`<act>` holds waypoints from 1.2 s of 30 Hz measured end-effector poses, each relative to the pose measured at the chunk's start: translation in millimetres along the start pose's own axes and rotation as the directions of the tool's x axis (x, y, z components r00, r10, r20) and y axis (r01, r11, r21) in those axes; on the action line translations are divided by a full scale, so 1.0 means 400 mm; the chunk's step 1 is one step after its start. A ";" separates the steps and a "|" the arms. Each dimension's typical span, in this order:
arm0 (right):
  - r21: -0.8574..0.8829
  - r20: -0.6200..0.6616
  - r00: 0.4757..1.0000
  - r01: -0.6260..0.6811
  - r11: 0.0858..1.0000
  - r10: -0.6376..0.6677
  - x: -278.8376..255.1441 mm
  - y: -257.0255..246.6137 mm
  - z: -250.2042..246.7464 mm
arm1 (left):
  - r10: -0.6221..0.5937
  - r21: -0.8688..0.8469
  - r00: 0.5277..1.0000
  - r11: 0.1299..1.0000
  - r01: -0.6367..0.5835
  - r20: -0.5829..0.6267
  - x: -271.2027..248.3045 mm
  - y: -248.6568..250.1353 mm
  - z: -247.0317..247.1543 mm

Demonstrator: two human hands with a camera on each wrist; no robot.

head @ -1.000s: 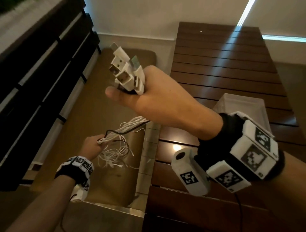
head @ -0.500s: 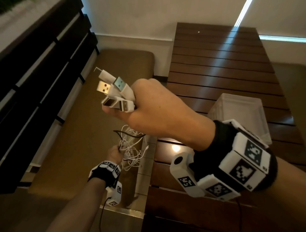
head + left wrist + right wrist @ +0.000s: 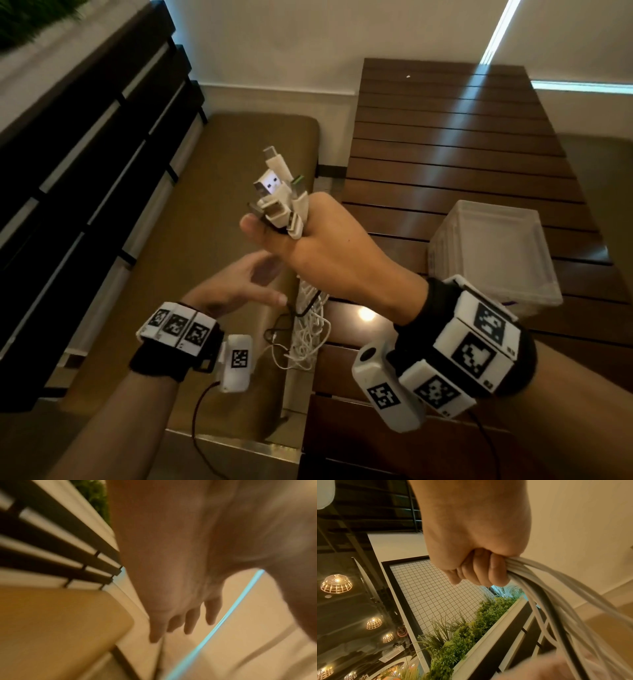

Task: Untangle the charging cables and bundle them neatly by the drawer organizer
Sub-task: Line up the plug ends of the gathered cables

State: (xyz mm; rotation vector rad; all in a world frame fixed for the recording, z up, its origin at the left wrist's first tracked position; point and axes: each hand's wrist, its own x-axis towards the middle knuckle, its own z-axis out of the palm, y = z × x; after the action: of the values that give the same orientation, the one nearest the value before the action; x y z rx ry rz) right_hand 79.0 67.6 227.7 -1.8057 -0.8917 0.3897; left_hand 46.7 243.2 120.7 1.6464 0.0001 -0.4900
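right hand (image 3: 329, 253) fisted round charging cables (image 3: 310, 329), plugs (image 3: 279, 195) bunched at 12 o'clock to align ends | strands hang at 6 o'clock off worktop (image 3: 445, 154) edge | left hand (image 3: 236, 287) spread, holding nothing, at 8 o'clock, likely to comb tangle | organizer (image 3: 493, 253) at 3 o'clock

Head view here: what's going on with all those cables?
A person's right hand grips a bunch of charging cables just below their USB plugs, which fan out above the fist. The cords hang down in a tangle beside the wooden table. The left hand, open, reaches toward the hanging cords. A clear organizer bin sits on the table.
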 end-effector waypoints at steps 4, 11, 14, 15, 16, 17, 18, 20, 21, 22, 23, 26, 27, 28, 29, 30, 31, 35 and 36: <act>0.085 -0.029 0.999 -0.040 0.996 0.043 -0.034 0.014 0.015 | 0.206 0.135 0.974 0.966 -0.218 0.097 -0.029 0.112 0.121; 0.204 -0.086 0.994 -0.051 0.978 0.070 -0.118 0.070 -0.013 | 0.307 0.219 0.937 0.938 -0.268 -0.167 -0.032 0.036 0.284; 0.279 -0.010 0.995 -0.092 0.956 0.099 -0.161 0.102 -0.027 | 0.157 0.100 0.984 0.984 -0.149 -0.081 -0.040 0.031 0.310; 0.308 -0.008 0.994 -0.102 0.946 0.110 -0.174 0.114 -0.032 | 0.129 0.092 0.989 0.988 -0.122 -0.069 -0.039 0.027 0.324; 0.339 -0.016 0.992 -0.111 0.934 0.123 -0.185 0.129 -0.039 | 0.120 0.134 0.992 0.984 -0.114 -0.039 -0.031 0.027 0.334; 0.377 -0.035 0.990 -0.112 0.920 0.135 -0.197 0.149 -0.050 | 0.113 0.204 0.994 0.973 -0.111 0.001 -0.020 0.030 0.338; 0.423 -0.059 0.985 -0.120 0.898 0.160 -0.211 0.165 -0.062 | 0.091 0.264 0.995 0.959 -0.100 0.048 -0.009 0.039 0.339; 0.464 -0.093 0.972 -0.149 0.873 0.216 -0.244 0.189 -0.092 | 0.130 0.325 0.989 0.935 -0.145 0.067 0.016 0.061 0.337; 0.462 -0.103 0.968 -0.156 0.873 0.227 -0.262 0.202 -0.107 | 0.201 0.299 0.980 0.935 -0.191 -0.002 0.031 0.081 0.338; 0.461 -0.096 0.966 -0.172 0.870 0.242 -0.279 0.216 -0.120 | 0.255 0.253 0.959 0.943 -0.217 -0.124 0.044 0.107 0.340; 0.473 -0.070 0.959 -0.211 0.855 0.275 -0.294 0.221 -0.128 | 0.282 0.187 0.927 0.953 -0.240 -0.246 0.055 0.144 0.347; 0.438 -0.003 0.954 -0.268 0.858 0.299 -0.327 0.221 -0.152 | 0.464 0.278 0.855 0.874 -0.399 -0.231 0.086 0.260 0.415; 0.407 0.007 0.957 -0.268 0.873 0.291 -0.330 0.220 -0.157 | 0.486 0.386 0.865 0.827 -0.409 -0.125 0.098 0.291 0.448; 0.386 0.039 0.955 -0.285 0.877 0.293 -0.330 0.219 -0.164 | 0.468 0.508 0.883 0.768 -0.391 -0.027 0.113 0.313 0.476; 0.348 0.098 0.945 -0.327 0.879 0.313 -0.329 0.218 -0.169 | 0.434 0.623 0.900 0.697 -0.355 0.027 0.128 0.324 0.495; 0.314 0.130 0.925 -0.379 0.870 0.356 -0.328 0.217 -0.173 | 0.403 0.710 0.914 0.633 -0.308 0.036 0.138 0.326 0.507; 0.299 0.080 0.921 -0.386 0.873 0.380 -0.324 0.220 -0.183 | 0.405 0.772 0.914 0.570 -0.280 0.032 0.144 0.324 0.513; 0.114 0.020 0.951 -0.309 0.944 0.309 -0.327 0.228 -0.200 | 0.494 0.839 0.861 0.413 -0.356 0.122 0.147 0.306 0.516; 0.125 0.054 0.943 -0.333 0.934 0.329 -0.336 0.223 -0.206 | 0.497 0.835 0.857 0.407 -0.370 0.137 0.150 0.308 0.519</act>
State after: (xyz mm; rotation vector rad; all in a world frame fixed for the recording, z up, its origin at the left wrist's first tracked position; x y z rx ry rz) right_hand 75.8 -101.1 161.9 -1.8302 -0.5652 0.6788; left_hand 70.7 11.4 207.6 2.5367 -0.6739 0.1002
